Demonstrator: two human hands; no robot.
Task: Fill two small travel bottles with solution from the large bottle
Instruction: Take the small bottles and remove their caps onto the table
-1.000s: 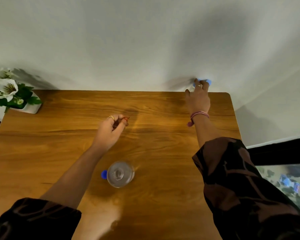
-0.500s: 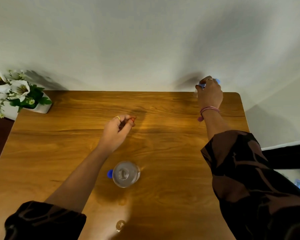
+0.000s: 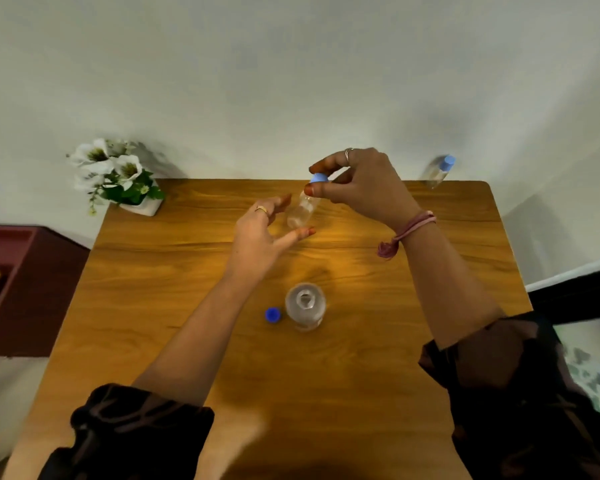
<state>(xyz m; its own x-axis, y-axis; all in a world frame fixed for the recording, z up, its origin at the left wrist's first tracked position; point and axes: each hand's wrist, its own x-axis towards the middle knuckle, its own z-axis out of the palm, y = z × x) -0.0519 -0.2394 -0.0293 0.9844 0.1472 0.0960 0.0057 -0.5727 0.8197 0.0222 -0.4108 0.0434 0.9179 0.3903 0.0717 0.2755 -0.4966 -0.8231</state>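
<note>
Right hand [image 3: 364, 188] pinches travel bottle [image 3: 303, 209], seemingly by its cap.

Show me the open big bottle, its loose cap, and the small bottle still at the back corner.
big bottle [image 3: 305, 303], head view, open mouth
loose cap [image 3: 273, 314], head view, top
small bottle [image 3: 438, 172], head view, clear body

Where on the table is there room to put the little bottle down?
Bare wood lies left of the left hand, between the flower pot and the table's near edge, and on the right between the right forearm and the second small bottle at the far corner. It is crowded around the open large bottle and its blue cap.
</note>
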